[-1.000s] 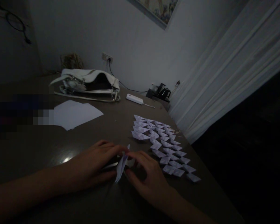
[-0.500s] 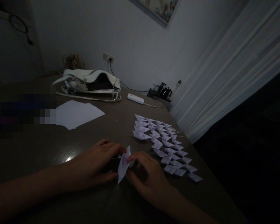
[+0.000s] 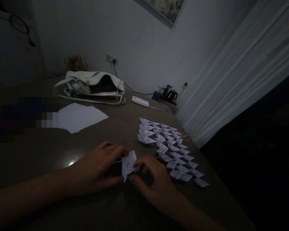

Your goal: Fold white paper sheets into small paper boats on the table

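Between my two hands, a small folded white paper stands tilted just over the table, its folds partly spread. My left hand grips its left side, fingers at the upper edge and thumb low. From the other side my right hand pinches the paper between thumb and forefinger. To the right of my hands, several finished paper boats lie in slanting rows. The paper's underside is hidden by my fingers.
Flat white sheets lie at the left on the dark table. A white handbag and a white power bank with a short cable sit farther back. A black kettle stands beyond, near the white curtain.
The folded paper has gone from a narrow, long shape to a wider, shorter one between my fingers. Both hands have shifted only slightly. The paper boats stay put.
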A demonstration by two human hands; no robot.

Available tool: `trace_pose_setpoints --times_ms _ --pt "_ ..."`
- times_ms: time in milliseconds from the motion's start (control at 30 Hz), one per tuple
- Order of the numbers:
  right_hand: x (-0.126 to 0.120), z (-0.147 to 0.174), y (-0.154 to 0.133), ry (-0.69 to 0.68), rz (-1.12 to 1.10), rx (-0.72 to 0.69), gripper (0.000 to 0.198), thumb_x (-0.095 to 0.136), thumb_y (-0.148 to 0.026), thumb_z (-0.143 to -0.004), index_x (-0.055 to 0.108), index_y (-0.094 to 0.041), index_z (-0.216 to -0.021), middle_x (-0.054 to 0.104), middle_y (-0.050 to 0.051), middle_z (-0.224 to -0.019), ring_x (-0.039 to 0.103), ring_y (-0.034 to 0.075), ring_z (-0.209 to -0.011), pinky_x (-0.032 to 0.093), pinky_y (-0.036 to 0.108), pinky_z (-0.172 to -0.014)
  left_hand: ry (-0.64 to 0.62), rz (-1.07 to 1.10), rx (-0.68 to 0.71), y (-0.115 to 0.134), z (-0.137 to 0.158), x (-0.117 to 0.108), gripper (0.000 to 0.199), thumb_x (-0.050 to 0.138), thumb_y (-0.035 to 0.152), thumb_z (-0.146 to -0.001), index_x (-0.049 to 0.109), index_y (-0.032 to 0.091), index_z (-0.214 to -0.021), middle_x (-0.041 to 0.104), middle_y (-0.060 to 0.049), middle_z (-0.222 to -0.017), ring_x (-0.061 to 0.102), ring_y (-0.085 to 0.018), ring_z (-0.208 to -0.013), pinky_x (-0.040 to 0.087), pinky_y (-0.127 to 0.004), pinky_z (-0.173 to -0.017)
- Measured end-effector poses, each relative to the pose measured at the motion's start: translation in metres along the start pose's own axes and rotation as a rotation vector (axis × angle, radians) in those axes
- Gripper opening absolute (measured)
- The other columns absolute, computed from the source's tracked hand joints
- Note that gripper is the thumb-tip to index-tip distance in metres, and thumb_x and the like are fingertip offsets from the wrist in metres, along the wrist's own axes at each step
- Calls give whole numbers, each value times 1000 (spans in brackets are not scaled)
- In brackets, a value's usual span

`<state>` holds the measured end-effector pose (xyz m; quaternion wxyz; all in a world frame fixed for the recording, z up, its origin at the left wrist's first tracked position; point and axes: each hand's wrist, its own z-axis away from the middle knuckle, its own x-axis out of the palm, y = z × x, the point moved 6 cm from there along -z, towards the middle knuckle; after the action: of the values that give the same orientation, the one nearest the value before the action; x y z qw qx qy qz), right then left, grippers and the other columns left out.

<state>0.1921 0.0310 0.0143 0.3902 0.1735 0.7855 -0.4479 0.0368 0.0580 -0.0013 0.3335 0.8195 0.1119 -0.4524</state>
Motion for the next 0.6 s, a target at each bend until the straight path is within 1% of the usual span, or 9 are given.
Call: trace_pose_setpoints --times_ms 200,600 --pt "-2 0 -1 29 -17 -14 15 62 -18 -83 57 -19 -97 63 3 -91 60 17 -80 44 28 -68 55 -44 12 -1 1 -2 36 63 34 -81 51 21 -113 64 -6 -106 58 -25 -98 44 -35 -81" --pt "-3 1 1 68 -37 -9 13 66 -24 -81 58 -19 -90 64 2 -86 60 17 -78 43 28 -65 43 -82 23 0 -2 -2 35 64 39 -82 51 20 -109 65 -5 -102 61 -25 -93 41 -39 -84"
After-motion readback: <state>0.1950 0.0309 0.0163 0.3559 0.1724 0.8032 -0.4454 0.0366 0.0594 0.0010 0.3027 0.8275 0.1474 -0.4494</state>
